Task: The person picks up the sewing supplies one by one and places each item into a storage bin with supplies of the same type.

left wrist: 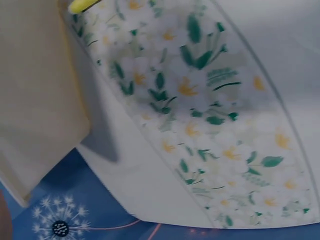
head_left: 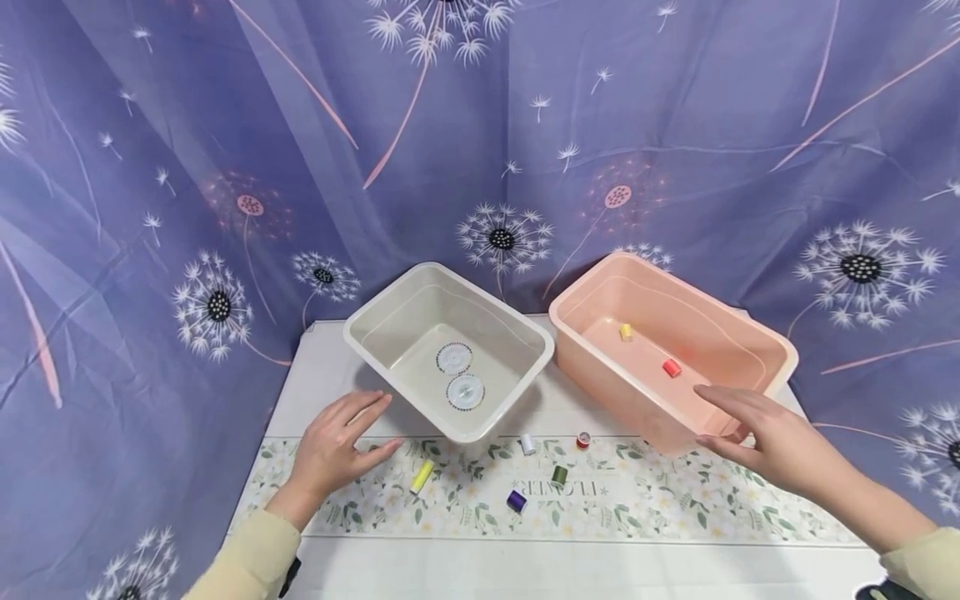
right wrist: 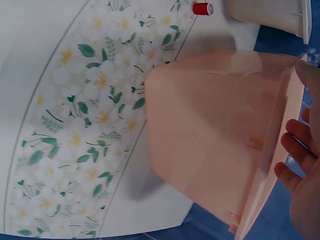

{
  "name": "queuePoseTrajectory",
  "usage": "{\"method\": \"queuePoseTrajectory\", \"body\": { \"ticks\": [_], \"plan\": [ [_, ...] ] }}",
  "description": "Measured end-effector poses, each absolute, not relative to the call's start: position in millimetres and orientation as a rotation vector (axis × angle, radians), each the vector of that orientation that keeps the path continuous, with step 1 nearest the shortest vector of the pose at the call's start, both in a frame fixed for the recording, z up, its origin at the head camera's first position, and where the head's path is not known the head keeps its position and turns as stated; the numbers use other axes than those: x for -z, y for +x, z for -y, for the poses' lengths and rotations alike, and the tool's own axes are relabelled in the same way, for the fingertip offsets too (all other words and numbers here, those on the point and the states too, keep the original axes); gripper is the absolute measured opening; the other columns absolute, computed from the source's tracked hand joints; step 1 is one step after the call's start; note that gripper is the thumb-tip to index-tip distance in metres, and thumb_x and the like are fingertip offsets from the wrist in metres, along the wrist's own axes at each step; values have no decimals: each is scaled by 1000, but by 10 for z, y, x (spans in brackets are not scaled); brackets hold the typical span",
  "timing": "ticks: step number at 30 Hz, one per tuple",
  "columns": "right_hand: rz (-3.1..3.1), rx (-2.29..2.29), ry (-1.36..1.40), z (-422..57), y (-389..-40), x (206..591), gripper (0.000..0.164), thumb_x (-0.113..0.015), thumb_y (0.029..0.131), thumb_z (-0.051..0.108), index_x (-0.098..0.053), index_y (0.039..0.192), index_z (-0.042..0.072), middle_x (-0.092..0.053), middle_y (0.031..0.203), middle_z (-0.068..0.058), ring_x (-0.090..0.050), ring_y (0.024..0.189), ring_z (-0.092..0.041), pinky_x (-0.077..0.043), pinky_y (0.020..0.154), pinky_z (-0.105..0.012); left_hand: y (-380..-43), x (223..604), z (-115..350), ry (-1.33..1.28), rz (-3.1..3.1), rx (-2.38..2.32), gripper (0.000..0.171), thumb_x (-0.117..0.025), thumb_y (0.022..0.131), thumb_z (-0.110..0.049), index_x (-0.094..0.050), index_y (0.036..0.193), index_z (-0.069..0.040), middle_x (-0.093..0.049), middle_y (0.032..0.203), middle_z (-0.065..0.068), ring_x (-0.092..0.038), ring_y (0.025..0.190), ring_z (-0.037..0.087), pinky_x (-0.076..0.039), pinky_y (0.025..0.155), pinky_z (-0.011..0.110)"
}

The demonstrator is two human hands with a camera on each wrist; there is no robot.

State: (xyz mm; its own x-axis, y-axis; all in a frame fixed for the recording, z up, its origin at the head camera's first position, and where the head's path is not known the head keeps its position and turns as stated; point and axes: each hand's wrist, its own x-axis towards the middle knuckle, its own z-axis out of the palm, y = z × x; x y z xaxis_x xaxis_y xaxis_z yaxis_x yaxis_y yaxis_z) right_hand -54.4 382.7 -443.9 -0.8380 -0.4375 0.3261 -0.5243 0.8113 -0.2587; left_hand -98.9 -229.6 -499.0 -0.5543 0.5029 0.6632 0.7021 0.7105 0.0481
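Note:
My left hand (head_left: 333,440) hovers beside the near left side of the grey bin (head_left: 382,371), fingers extended and holding nothing. Two round pin wheels (head_left: 466,392) with dotted rims lie inside that bin. Over the near right rim of the pink bin (head_left: 622,379) is my right hand (head_left: 772,433), its fingers loose and nothing seen between them. Whether it touches the rim I cannot tell. Inside the pink bin lie a red thread spool (head_left: 671,368) and a yellow one. On the table are a purple spool (head_left: 516,501), a green spool (head_left: 559,475) and a white spool (head_left: 528,444).
A long yellow spool (head_left: 422,477) lies near my left hand, and a red spool (head_left: 583,440) sits between the bins' near sides. A floral runner (head_left: 630,508) crosses the white table. Behind the bins hangs a blue dandelion curtain (head_left: 420,225).

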Motion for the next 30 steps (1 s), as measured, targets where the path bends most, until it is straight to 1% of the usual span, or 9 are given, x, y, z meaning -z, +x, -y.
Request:
{"method": "queuePoseTrajectory", "body": {
  "ticks": [5,8,10,12,14,19,23,27,30],
  "plan": [
    [2732,-441,706,-3858,-453,4510,74,-97,75,26,-67,142,11,-71,134,-15,-68,80,0,-57,76,-42,-931,5152,2313,-918,2322,416,74,-53,103,-70,-75,130,-4,-75,124,15,-72,109,36,-61,95,52],
    [2711,-440,711,-3877,-423,4561,76,-98,73,26,-68,142,13,-71,135,-14,-72,89,-13,-51,98,-28,-891,5259,2305,-940,2348,424,74,-52,103,-70,-75,130,-4,-75,125,15,-73,110,35,-61,97,53],
    [2691,-452,727,-3892,-417,4592,76,-97,74,28,-68,142,14,-71,134,-15,-73,99,-25,-38,111,-14,-860,5324,2296,-955,2364,425,75,-51,104,-70,-75,130,-4,-75,126,15,-73,111,35,-60,98,53],
    [2664,-464,752,-3907,-418,4616,73,-95,77,33,-68,142,14,-71,134,-17,-71,107,-33,-21,116,-3,-830,5389,2284,-965,2385,423,76,-49,104,-70,-75,130,-3,-74,128,15,-73,112,34,-59,99,53],
    [2641,-471,770,-3922,-418,4640,67,-89,85,43,-69,141,13,-72,133,-18,-67,115,-39,-14,118,-3,-805,5451,2271,-975,2398,414,77,-47,105,-70,-75,130,-3,-74,128,15,-73,112,34,-60,99,53],
    [2591,-491,782,-3938,-408,4702,64,-64,99,65,-72,138,14,-73,131,-15,-62,130,-17,-19,120,-4,-758,5607,2236,-1012,2410,406,77,-50,104,-70,-75,130,-2,-74,129,17,-73,112,35,-61,97,53],
    [2553,-525,790,-3926,-401,4744,68,-48,104,69,-74,134,14,-74,127,-14,-40,143,10,-19,119,-3,-719,5711,2218,-1024,2438,414,76,-57,101,-70,-74,131,-2,-73,131,17,-73,114,36,-61,97,53],
    [2523,-532,809,-3908,-393,4752,70,-43,107,67,-76,128,8,-74,123,-15,-27,147,15,-19,121,-6,-683,5785,2197,-1024,2505,414,73,-78,90,-63,-75,131,-2,-72,134,18,-72,117,37,-60,99,54],
    [2504,-526,831,-3900,-384,4745,67,-44,109,63,-77,124,6,-75,123,-14,-29,148,12,-22,124,-11,-653,5830,2169,-1010,2574,377,77,-90,78,-57,-74,132,-5,-72,135,17,-72,119,36,-59,101,54]
  ]
}}
